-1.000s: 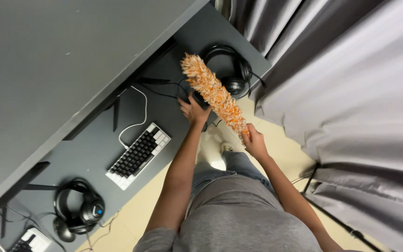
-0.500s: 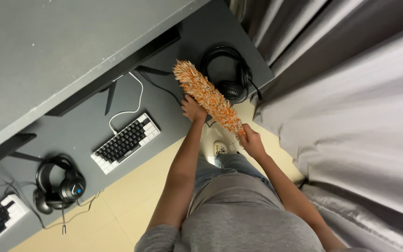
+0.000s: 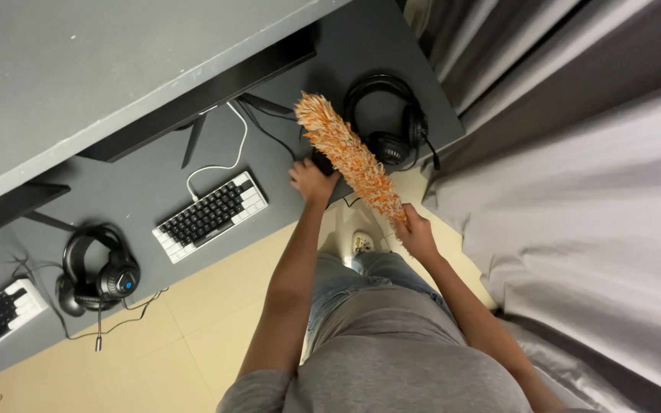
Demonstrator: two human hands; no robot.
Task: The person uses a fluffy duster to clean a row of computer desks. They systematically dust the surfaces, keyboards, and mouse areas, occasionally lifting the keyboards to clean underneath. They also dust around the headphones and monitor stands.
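Desk: grey desk (image 3: 154,183), curtain beside it.
Right hand (image 3: 416,233): I grip the orange duster (image 3: 350,157), now moved over the desk.
Left hand (image 3: 311,181): rests on desk; fingers unclear.
Near: black headphones (image 3: 392,122), white keyboard (image 3: 210,216).

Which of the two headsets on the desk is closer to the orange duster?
The black headset at the desk's far right corner, beside the curtain: the orange duster hangs right next to it. The other headset lies left of the white keyboard.

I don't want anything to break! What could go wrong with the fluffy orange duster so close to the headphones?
The duster in the right hand hangs beside the black headphones near the desk corner; a sweep might push them off. The left hand rests among cables, which might snag.
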